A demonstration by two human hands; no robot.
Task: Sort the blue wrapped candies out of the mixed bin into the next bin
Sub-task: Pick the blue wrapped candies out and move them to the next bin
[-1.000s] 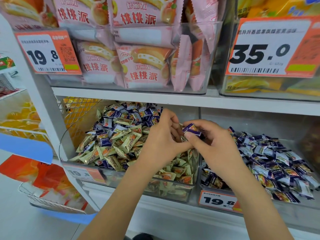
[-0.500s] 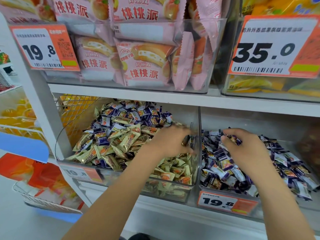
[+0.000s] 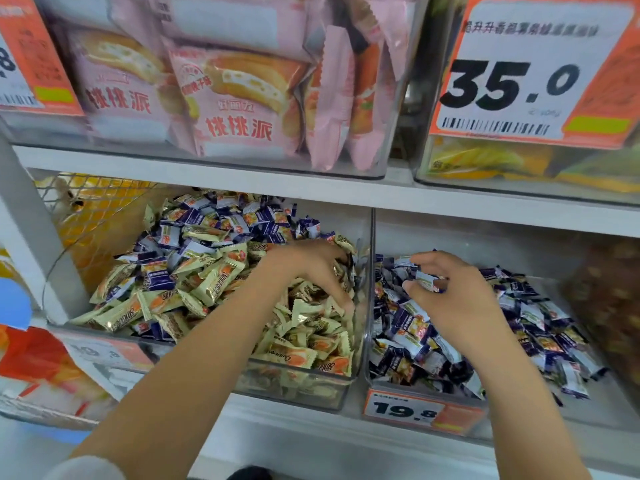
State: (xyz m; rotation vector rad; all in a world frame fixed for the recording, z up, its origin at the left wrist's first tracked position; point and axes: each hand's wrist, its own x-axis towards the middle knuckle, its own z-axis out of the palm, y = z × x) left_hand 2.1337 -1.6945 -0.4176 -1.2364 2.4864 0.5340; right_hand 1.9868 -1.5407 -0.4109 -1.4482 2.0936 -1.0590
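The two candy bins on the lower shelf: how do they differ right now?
The mixed bin holds cream-gold candies with blue wrapped candies among them; the next bin holds almost only blue. The left hand digs in the mixed bin; the right hand pinches a blue candy over the next. Both are clear plastic.

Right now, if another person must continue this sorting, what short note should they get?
Left hand: fingers dug into the mixed bin near its right wall; whether it grips a candy cannot be seen.
Right hand: over the next bin, pinching one blue candy, not yet let go.
Done: the next bin holds a pile of blue candies.
Left: many blue candies remain among the cream ones, mostly at the back of the mixed bin.
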